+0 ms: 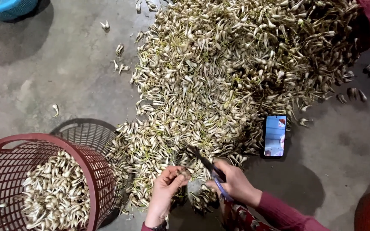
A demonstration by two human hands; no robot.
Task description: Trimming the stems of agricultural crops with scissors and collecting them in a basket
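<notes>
Low over the pile of pale sprouted bulbs (219, 77), left hand (166, 188) pinches one bulb (184, 172); right hand (235, 183) clamps purple-handled scissors (208, 164), blades just beside that pinch.

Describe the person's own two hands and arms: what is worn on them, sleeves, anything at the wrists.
Both hands are bare, with no gloves. The right hand comes out of a long, plain dark-red sleeve that ends at the wrist. The left hand shows a bare wrist and a dark band or cuff edge at the bottom of the picture; it is too cut off to tell which. No rings are visible.
</notes>
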